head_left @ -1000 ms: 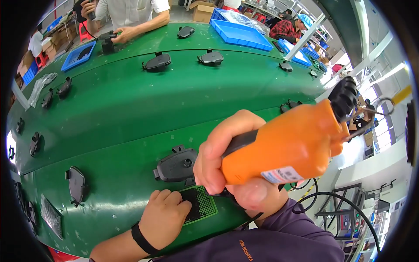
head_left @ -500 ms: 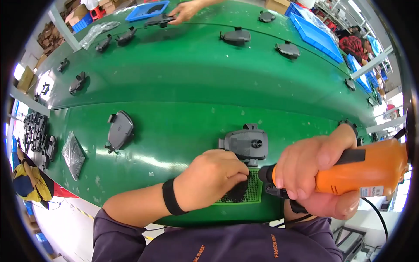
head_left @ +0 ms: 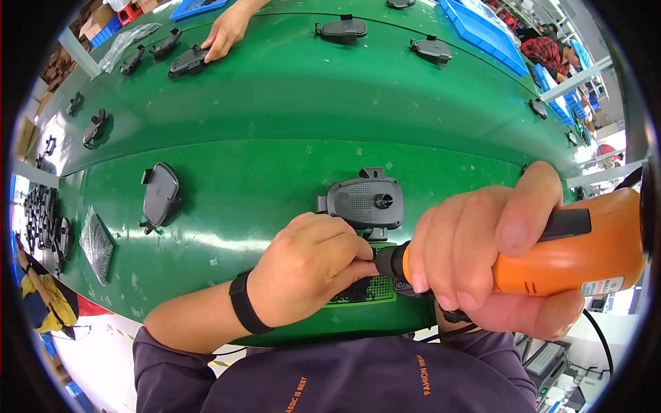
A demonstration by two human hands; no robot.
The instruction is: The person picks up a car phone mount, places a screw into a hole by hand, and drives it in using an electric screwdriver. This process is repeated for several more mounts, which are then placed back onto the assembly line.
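Versus half a second ago: the black nose (head_left: 390, 261) of your orange power driver (head_left: 600, 237) now meets your left fingertips, where a gap showed before. A co-worker's hand (head_left: 228, 33) has moved nearer, with a dark holder (head_left: 186, 62).

Grip: your right hand (head_left: 475, 248) wraps the driver, right of the green tray (head_left: 383, 289); your left hand (head_left: 303, 265) pinches thumb to finger above it; cannot tell what lies between.

Tray: gridded, part covered by tiny black pieces (head_left: 352, 292). Just beyond: grey-black holder (head_left: 351, 196), perforated, round post upward.

Surface: glossy green table (head_left: 268, 175), more holders spread about, clear bag (head_left: 96, 244) at left, blue bin (head_left: 485, 34) far right.
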